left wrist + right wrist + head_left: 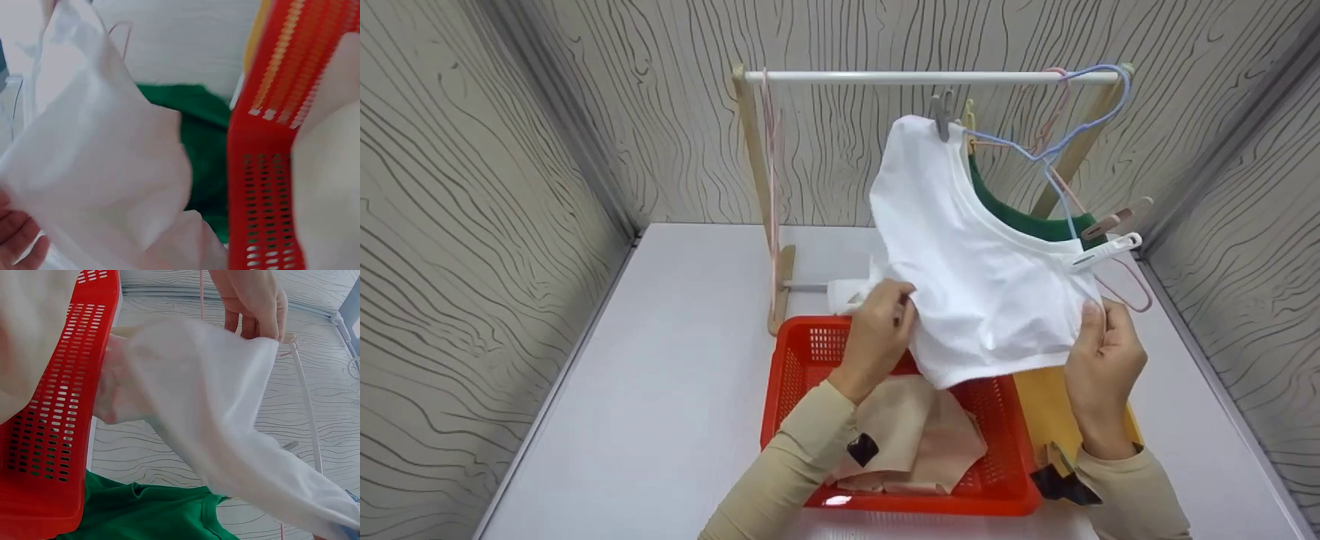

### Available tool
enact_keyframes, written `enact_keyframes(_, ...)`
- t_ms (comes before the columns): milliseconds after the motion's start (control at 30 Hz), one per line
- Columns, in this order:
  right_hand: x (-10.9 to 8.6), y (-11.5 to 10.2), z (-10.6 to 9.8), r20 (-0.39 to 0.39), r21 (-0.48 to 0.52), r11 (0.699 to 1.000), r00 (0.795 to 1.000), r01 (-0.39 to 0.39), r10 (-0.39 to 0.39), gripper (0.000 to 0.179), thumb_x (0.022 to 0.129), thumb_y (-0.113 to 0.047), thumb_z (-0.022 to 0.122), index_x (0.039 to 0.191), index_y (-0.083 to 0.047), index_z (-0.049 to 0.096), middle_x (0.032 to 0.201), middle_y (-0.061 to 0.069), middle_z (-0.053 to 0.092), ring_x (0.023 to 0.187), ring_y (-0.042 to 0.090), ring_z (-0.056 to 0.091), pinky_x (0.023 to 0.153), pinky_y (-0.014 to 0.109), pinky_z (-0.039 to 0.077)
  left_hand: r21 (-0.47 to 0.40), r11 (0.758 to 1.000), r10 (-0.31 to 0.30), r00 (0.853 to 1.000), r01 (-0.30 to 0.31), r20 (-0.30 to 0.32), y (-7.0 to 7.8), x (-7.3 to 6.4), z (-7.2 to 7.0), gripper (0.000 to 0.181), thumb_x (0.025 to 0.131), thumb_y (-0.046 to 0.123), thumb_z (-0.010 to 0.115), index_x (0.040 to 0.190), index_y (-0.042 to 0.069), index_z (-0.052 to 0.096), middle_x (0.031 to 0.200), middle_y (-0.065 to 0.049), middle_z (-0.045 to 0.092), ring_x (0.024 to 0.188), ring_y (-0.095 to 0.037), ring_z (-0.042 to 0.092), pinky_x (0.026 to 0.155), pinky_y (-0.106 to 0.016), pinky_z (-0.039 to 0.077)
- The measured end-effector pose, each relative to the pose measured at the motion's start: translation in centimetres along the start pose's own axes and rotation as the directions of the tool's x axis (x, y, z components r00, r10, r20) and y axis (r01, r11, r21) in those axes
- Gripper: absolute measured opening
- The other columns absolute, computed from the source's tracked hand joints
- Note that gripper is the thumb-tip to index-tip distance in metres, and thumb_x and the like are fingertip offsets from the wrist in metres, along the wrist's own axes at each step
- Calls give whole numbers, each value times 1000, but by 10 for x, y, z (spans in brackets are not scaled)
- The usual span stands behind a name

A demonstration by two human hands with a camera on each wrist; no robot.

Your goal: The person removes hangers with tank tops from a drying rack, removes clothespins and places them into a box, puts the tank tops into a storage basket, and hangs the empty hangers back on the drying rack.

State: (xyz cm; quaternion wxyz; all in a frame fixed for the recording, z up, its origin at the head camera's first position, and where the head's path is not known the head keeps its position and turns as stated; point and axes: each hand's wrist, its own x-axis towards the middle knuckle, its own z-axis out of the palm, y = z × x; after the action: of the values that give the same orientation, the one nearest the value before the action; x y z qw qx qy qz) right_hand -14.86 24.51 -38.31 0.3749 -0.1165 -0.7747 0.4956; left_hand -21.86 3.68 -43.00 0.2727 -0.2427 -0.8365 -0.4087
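White shirt (967, 277): above the desk (622, 390), right side, hung on a blue hanger (1039, 157) from the rack (885, 77); green shirt (1020, 217) on its far side.
Left hand (880, 330): grip closed to a pinch, fingers curled on the shirt's lower left side.
Right hand (1110, 360): grip pinched, thumb against fingers, on the right side edge. Holding both sides apart likely spreads the cloth flat.
Grey clip (942, 120), white clip (1106, 252): one per shoulder, probably so the wide neck won't slip off.
Red basket (930, 504): near side, beige cloth (892, 420) inside; presumably put there for easy reach.
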Motion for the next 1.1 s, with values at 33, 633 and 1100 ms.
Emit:
enact_keyframes(33,-1,1,0,3,-9,1000,1000,4,-4,27,100,-13,46,107,10,60,80,-28,54,66,-6,53,59,5,45,33,998,49,997,-51,57,3,-6,2,11,94,7,54,101,4,62,95,-8,66,85,-15,63,79,-18,55)
enact_keyframes(633,-12,16,-5,16,-99,994,999,51,-50,27,99,-13,49,105,10,62,78,-37,51,64,-12,49,60,2,41,107,988,31,819,-112,573,-23,-37,23,13,90,7,62,99,10,70,97,-3,73,91,-14,68,84,-19,54)
enact_keyframes(1100,-13,17,-7,29,-97,995,999,28,-25,29,99,-15,50,109,9,62,82,-36,53,66,-13,51,62,1,44,444,895,-76,966,-43,246,-72,-22,28,23,80,8,70,102,6,64,101,-8,66,93,-22,64,78,-34,56)
